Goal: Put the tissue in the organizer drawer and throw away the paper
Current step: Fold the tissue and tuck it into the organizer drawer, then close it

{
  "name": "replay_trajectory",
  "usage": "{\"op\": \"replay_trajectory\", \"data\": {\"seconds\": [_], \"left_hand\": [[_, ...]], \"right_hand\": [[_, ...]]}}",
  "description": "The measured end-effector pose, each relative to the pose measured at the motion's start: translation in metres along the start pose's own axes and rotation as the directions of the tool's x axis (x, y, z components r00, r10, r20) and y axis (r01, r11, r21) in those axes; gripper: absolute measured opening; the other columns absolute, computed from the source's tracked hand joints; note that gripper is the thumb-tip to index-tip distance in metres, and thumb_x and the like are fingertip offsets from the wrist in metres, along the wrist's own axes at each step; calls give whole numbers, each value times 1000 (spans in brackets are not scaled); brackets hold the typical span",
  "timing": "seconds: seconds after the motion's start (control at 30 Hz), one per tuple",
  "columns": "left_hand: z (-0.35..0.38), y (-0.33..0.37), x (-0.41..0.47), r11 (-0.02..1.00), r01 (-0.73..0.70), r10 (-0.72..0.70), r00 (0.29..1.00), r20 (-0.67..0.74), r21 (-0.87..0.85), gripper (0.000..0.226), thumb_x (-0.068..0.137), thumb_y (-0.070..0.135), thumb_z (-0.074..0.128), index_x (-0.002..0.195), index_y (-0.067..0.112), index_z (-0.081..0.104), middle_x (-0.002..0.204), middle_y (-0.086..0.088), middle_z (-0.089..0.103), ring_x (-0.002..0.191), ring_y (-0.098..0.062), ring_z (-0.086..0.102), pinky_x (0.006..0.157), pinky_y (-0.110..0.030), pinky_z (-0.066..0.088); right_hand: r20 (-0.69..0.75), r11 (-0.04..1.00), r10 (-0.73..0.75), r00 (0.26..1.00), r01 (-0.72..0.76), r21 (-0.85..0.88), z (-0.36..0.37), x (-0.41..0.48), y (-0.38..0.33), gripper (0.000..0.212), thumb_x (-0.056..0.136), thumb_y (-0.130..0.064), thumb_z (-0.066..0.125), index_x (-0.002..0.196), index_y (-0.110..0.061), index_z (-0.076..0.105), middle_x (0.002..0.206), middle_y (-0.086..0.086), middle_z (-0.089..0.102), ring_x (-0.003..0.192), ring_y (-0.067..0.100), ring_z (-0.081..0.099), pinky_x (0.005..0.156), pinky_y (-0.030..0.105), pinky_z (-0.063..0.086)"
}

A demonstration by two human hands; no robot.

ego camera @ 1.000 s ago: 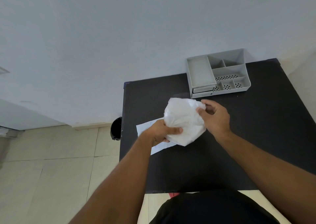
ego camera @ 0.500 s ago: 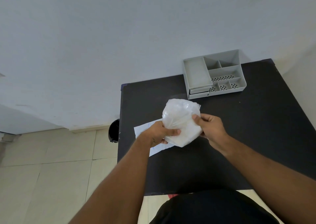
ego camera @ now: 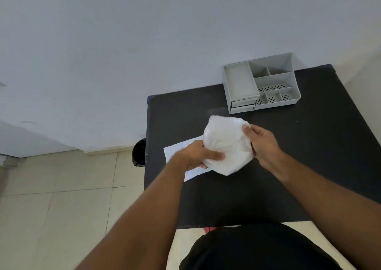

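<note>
Now both my hands grip the soft white plastic-wrapped tissue pack [ego camera: 226, 146] above the black tabletop [ego camera: 309, 156].
My left hand [ego camera: 195, 156] and right hand [ego camera: 262, 143] close round it; squeezed, it may bulge too fat for the grey plastic organizer [ego camera: 261, 84], whose drawers [ego camera: 243, 104] look shut, compartments empty. White paper sheet [ego camera: 177, 149] lies beneath; black bin [ego camera: 139, 153] beside the table.

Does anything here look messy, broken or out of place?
Nothing spilled or broken. One loose sheet of paper lies askew on the black table, partly under the left hand. Both hands, left and right hand, hold a tissue pack. The grey organizer sits squarely.
</note>
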State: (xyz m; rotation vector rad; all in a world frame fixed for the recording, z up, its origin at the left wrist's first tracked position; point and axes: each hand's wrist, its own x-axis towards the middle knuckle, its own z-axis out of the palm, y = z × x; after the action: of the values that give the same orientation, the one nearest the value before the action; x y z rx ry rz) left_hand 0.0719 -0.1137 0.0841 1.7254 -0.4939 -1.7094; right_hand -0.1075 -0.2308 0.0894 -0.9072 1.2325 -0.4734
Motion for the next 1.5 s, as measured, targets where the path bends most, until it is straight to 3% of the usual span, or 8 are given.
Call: {"op": "replay_trajectory", "data": {"seconds": [0.2,0.33,0.4,0.63,0.97,1.17,1.3,1.5], "left_hand": [[3,-2,1,1000,-2,2,1000,-11,-3,65,59,24,94,118,14,71,120,-7,73,117,-32,65,103,-53,51],[-1,-2,-2,997,-49,44,995,-86,-63,45,72,21,90,113,14,71,104,-1,76,97,-25,69,79,-37,57],[-3,-2,-5,991,-75,61,991,-120,-112,40,76,23,87,112,12,70,93,1,75,84,-20,66,62,-29,48],[-2,-4,-5,975,-84,61,992,-112,-207,58,72,29,91,122,15,65,113,-4,75,108,-27,70,89,-47,59],[20,-2,7,962,-160,102,963,-251,-223,39,78,14,86,112,16,67,111,-4,74,99,-23,72,73,-37,62],[32,18,19,968,-184,82,876,-475,-173,33,79,16,86,103,20,64,101,3,71,88,-12,68,70,-29,60],[45,32,30,950,-207,27,801,-598,-235,45,78,19,87,116,14,64,106,0,71,99,-21,69,90,-42,59],[57,33,42,889,-268,-98,682,-725,-372,41,80,18,86,114,15,63,106,0,71,99,-22,69,92,-43,59]], "right_hand": [[-233,1000,-15,972,21,22,8,0,7,8,91,-26,73,98,-27,73,105,-2,72,102,23,68,88,47,60],[-19,985,166,986,-165,56,9,-5,5,72,86,-39,77,148,-26,42,134,3,60,111,27,64,86,52,59],[147,959,264,953,-276,70,8,-13,4,84,80,-32,83,150,-20,38,132,9,63,107,28,68,75,47,62],[200,995,96,975,-97,-5,15,-23,24,45,79,-8,82,121,-18,67,116,2,74,108,26,70,87,46,61],[196,991,70,978,-47,-124,-2,-26,21,27,96,-31,65,122,-25,64,115,1,72,104,21,69,78,37,58],[88,982,183,979,-179,-56,-26,13,-13,19,95,-37,65,110,-26,65,105,2,76,96,22,72,77,38,55],[103,975,223,969,-218,-50,-38,48,-34,21,95,-35,65,112,-24,64,109,3,74,98,23,70,79,38,56],[156,957,289,944,-290,-21,-28,96,-55,12,96,-31,62,107,-24,63,108,2,74,87,20,69,74,35,55]]}}
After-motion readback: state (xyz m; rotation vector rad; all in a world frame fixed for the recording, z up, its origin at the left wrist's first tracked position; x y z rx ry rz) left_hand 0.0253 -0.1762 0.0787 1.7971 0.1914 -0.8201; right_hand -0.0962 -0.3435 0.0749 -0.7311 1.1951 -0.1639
